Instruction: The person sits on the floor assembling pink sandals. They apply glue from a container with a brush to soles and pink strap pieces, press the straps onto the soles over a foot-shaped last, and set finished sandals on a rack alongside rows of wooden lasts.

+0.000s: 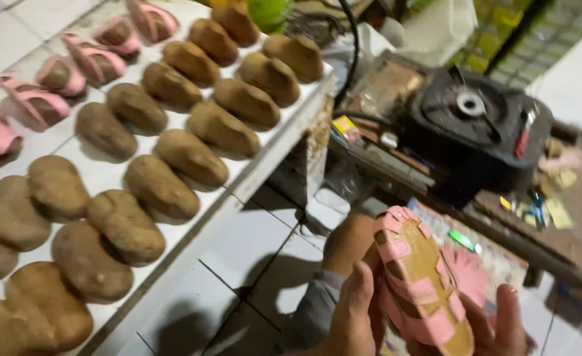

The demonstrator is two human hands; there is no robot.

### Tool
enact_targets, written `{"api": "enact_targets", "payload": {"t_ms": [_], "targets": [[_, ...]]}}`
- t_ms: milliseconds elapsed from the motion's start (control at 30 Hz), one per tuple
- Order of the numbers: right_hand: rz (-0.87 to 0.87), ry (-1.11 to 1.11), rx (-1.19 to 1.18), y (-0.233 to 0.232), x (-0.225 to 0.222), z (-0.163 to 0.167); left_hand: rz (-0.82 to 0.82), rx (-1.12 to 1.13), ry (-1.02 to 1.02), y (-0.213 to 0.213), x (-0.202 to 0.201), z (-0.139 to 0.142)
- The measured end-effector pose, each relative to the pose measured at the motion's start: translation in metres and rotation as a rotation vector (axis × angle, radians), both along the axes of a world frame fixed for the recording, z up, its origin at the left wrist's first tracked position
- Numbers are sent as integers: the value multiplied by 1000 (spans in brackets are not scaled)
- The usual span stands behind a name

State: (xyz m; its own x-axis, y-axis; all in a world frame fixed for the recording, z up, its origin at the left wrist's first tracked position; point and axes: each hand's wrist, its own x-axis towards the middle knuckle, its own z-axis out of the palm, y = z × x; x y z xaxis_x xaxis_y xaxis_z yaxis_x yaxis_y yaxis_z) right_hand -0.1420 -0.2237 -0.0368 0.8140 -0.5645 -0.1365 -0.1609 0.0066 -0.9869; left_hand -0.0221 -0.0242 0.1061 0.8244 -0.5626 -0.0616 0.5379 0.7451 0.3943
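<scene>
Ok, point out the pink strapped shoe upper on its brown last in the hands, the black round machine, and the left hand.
Pink strapped shoe upper on brown last (423,277), head view, bottom face.
Black round machine (479,122), head view, top housing.
Left hand (355,310), head view, thumb side.

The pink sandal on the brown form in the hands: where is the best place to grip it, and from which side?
Grip the pink sandal around its narrow middle, from the two long sides. It lies sole up and tilted, so the flat sole gives no hold; the left hand and right hand already cup it from beneath at the near end.
</scene>
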Motion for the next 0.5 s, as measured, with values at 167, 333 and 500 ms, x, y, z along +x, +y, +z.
{"api": "enact_targets", "payload": {"t_ms": [167,333,500], "targets": [[244,-352,132,17,85,92,452,561,-570,57,54,-6],[403,-424,33,62,210,191,1066,859,-1603,123,108,-62],[616,-341,-181,101,365,256,974,1325,-1873,161,135,-136]]}}
